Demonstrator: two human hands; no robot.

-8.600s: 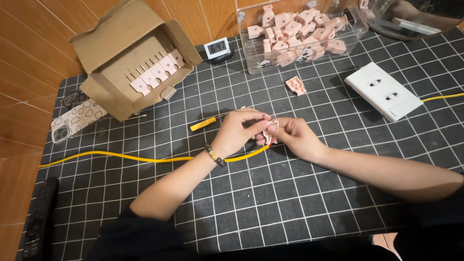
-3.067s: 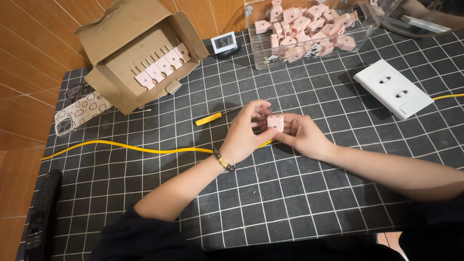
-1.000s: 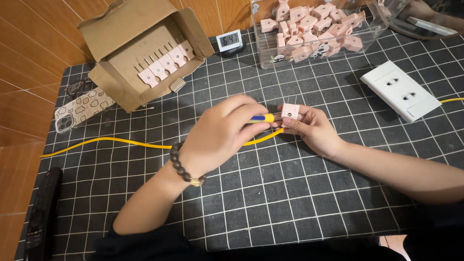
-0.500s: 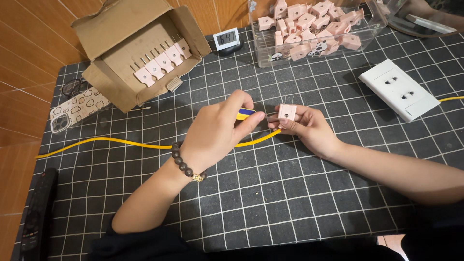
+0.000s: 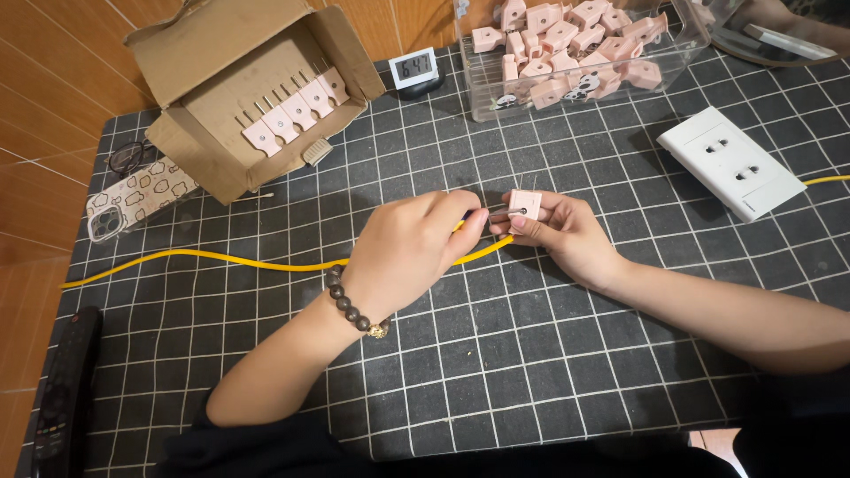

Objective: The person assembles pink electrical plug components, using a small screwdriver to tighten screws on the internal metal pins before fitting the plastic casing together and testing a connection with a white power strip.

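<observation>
Pink plug (image 5: 524, 205), small, boxy

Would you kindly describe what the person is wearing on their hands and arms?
Both hands are bare, without gloves or rings. The left hand has a dark round-bead bracelet with one gold-coloured bead at the wrist. The right hand wears nothing. Dark sleeves begin near the elbows.

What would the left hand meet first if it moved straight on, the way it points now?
Probably the pink plug held in the right hand. The left hand, gripping a screwdriver, points right toward it; only a small gap shows.
</observation>
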